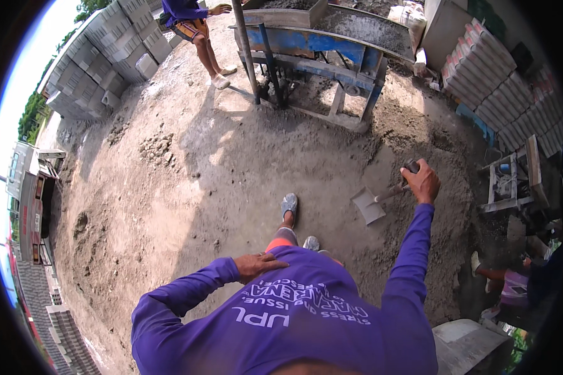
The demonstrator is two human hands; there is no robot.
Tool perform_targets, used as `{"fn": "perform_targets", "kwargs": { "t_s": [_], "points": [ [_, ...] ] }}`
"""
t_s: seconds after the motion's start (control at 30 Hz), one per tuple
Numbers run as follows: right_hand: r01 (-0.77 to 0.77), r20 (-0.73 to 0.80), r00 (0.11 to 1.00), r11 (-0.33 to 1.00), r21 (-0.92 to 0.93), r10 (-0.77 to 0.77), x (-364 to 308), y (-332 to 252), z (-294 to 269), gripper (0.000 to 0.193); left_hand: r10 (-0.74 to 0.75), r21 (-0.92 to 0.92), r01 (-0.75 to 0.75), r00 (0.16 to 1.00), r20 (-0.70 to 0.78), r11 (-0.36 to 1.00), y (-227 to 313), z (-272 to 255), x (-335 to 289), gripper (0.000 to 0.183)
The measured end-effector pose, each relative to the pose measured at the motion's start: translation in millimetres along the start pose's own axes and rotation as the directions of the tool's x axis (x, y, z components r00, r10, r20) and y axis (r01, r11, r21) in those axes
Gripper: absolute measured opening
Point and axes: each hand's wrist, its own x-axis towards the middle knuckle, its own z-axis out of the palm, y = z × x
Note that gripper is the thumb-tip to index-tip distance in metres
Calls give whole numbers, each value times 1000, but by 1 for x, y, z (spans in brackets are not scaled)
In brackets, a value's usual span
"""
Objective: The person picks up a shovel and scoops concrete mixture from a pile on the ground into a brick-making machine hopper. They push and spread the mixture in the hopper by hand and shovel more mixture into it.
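Observation:
My right hand (424, 182) is closed round the grip at the top of a shovel (368, 206), out to the right of my body. The shovel's pale flat blade is down at the dusty ground (244, 156), and its short-looking shaft rises toward my fist. My left hand (260, 266) lies flat against the front of my purple shirt (306, 312) near the waist, fingers stretched and holding nothing. Below it, one shoe (289, 204) is set ahead of the other.
Ahead stands a blue metal machine frame (338, 53) with a grey-dusted tray. Another person (197, 31) stands beside it. Grey blocks (100, 62) are stacked far left, with a truck (31, 200) at left. Piled bags (494, 87) and a seated person (513, 284) are at right.

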Motion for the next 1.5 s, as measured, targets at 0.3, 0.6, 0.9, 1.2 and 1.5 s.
{"fn": "perform_targets", "kwargs": {
  "t_s": [0.3, 0.6, 0.9, 1.2, 1.5],
  "points": [
    [-12, 17, 1000, 1000, -10, 12, -1, -2, -3, 41, -45, -17, 47, 996, 81, 999, 7, -8, 3, 91],
    [-13, 35, 999, 1000, -22, 13, 0, 2, -2, 42, -15, -35, 17, 998, 65, 999, 9, -14, 6, 80],
    [-8, 38, 999, 1000, -14, 9, 0, 0, -4, 41, -57, -25, 59, 996, 61, 998, 0, -1, 6, 89],
    [-4, 22, 1000, 1000, -5, 4, 6, 7, -1, 42, -35, -1, 35, 999, 36, 999, 10, -5, 10, 94],
    [-28, 57, 998, 1000, -6, 29, 13, 11, -2, 42, -54, 10, 54, 997, 57, 998, 11, -6, 15, 99]
  ]
}}
